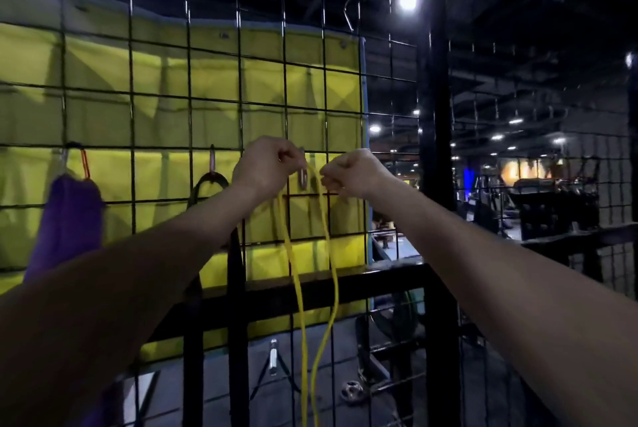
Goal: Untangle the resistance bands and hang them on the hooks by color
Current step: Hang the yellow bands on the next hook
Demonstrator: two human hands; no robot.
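A thin yellow resistance band [299, 288] hangs in two strands down the front of a black wire grid [188, 92]. My left hand [267, 166] and my right hand [348, 173] pinch its top at a metal hook [302, 178] on the grid, one hand on each side. A purple band [69, 219] hangs from a hook at the far left. A black band [236, 271] hangs from a pinkish hook [212, 161] just left of my left wrist.
An orange carabiner [85, 164] sits beside the purple band. A bare S-hook [348, 17] hangs high on the grid. A yellow mat [165, 74] stands behind the grid. A black rail [345, 285] crosses below; gym machines [538, 205] fill the dim right.
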